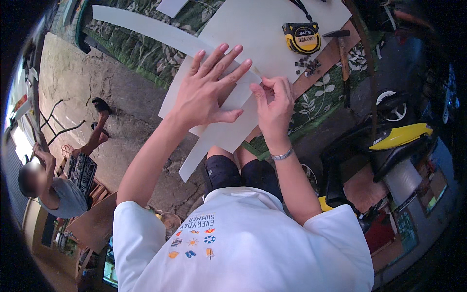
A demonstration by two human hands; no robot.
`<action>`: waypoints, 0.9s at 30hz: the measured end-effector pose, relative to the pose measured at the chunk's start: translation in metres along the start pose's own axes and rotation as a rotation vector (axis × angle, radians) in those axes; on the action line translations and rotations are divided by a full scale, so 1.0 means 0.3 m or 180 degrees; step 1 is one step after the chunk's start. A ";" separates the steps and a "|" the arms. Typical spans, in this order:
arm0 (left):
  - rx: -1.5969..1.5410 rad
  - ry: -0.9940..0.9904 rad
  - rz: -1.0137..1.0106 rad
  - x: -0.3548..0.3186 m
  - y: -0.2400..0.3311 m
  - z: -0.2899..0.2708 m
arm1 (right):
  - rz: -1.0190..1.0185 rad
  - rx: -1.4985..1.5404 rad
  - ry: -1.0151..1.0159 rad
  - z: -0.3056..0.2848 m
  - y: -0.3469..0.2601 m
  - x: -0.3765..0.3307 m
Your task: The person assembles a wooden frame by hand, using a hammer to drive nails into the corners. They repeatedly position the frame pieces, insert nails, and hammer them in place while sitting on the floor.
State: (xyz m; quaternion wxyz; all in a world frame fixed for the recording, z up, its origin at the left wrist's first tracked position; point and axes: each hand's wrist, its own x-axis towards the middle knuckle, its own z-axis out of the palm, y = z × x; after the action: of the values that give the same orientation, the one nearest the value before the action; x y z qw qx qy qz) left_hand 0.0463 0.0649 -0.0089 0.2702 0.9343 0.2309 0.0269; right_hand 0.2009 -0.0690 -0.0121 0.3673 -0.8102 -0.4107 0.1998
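Note:
My left hand (204, 95) lies flat with its fingers spread, pressing on a long white strip (141, 25) that runs off to the upper left. A second white strip (210, 143) slants down toward my knees, partly covered by that hand. Both lie over large white sheets (243, 27). Close to the left fingertips, my right hand (275, 104) pinches thumb and fingers together where the strips meet. What is between them is too small to make out.
Beyond my right hand lie several small dark pieces (307, 64), a yellow-black tape measure (301, 38) and a hammer (343, 63). Green leaf-patterned cloth (316, 104) shows beneath. A yellow-black wheeled vehicle (399, 136) stands at right. Another person (68, 194) sits at far left.

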 end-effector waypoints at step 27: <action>-0.0020 0.0143 0.0057 0.006 -0.012 0.028 | 0.0335 0.0181 -0.0064 0.013 0.014 -0.006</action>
State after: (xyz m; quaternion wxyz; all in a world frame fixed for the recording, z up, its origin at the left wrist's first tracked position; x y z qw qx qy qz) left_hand 0.0480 0.0643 -0.0181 0.2676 0.9347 0.2285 0.0509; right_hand 0.1998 -0.0705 -0.0178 0.3749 -0.8179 -0.3654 0.2386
